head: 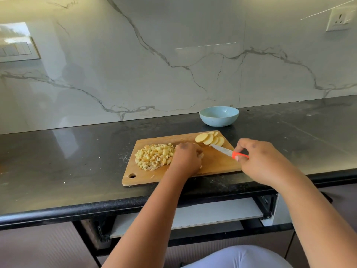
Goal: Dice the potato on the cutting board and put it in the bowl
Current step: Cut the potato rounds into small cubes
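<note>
Dicing is partway done, by the look of it. Far left of the board (218, 163) sits a heap of dice (154, 156), already cut, none in the bowl. Beside the heap, the left hand (186, 160) lies knuckles-up on the board, fingers curled down over a few pale bits at its right edge; whether it pinches them or only gathers them, cannot tell. Further right, a fan of slices (210, 139) waits uncut at the far corner. The knife (229, 151) points its tip at those slices; the right hand (258, 161) pinches its orange handle in curled fingers. The bowl (219, 116) stands beyond the board, apart from it, nothing visible inside. Likely next: draw slices under the blade, cut strips, then crosswise.
</note>
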Demonstrator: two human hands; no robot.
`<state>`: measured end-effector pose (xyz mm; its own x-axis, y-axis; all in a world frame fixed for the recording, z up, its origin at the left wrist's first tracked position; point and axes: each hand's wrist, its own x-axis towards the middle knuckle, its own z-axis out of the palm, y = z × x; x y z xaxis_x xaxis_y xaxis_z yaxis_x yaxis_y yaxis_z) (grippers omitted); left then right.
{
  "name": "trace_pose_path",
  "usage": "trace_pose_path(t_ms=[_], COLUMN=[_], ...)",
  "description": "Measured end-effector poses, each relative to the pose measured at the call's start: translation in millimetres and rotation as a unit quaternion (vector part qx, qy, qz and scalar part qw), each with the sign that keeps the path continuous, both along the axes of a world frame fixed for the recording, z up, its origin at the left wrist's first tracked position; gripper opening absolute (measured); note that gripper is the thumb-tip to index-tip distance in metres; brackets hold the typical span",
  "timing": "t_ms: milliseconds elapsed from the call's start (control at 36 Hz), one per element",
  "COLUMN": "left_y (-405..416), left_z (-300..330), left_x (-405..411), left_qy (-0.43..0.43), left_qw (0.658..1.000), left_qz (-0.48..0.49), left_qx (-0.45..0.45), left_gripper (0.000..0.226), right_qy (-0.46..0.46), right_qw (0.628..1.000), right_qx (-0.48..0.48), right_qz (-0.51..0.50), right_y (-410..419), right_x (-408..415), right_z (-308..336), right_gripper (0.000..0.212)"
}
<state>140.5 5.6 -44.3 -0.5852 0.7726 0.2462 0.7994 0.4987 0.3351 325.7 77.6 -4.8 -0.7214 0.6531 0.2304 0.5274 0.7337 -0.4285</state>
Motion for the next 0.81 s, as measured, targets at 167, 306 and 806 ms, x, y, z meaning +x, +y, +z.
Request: trace_pose_path(t_ms=[167,306,806], left_y=[-20.6,-17.1,-13.0], left_z=[13.9,4.0,-10.8], left_x=[-18.2,-15.9,-11.5], left_qy=[-0.087,-0.023,-0.015], left_qw=[0.991,0.997,0.993], left_qz=[-0.099,-0.035,-0.017], left_qx=[0.008,0.063,0.116], left_gripper=[0.03,0.036,0.017], right_qy=[-0.014,-0.019,-0.076], right_qw=[1.0,0.998,0.994], right_qx=[0.013,0.039,0.07], right_qz=[0.023,0.034,0.035], right_y=[-2.7,-5.7,-43.6], right_x=[-7.9,-13.8,-37.0], right_z=[-8.9,-13.9,-23.7], right_gripper=[0.009,0.017,0.016])
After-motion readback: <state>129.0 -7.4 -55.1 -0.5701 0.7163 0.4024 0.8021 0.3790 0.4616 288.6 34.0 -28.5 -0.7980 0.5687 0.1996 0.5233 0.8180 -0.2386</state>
